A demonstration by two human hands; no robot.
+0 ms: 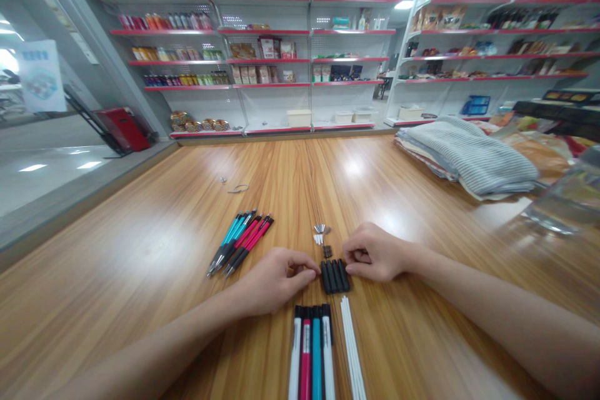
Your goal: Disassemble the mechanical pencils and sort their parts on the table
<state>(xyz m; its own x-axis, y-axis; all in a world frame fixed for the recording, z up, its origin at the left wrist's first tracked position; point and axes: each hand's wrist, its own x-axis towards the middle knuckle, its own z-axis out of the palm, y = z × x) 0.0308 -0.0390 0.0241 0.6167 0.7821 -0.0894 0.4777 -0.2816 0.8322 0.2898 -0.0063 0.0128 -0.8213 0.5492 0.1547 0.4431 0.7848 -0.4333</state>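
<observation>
On the wooden table, a row of black pen grips (335,276) lies side by side between my two hands. My left hand (281,278) has its thumb and index finger nearly together at the row's left edge. At the right edge, the curled fingers of my right hand (375,251) touch the outermost grip. Just beyond are small dark pieces (327,252), short white pieces (319,239) and metal cone tips (321,229). Nearer me lie pen barrels (317,350) in white, pink and blue, with thin white refills (351,347) to their right.
Assembled pens (241,240) in blue and pink lie in a group left of my left hand. A thin ring (239,188) is farther back. Folded striped cloth (473,153) and a clear container (569,194) sit at right. Stocked shelves (262,31) stand behind the table.
</observation>
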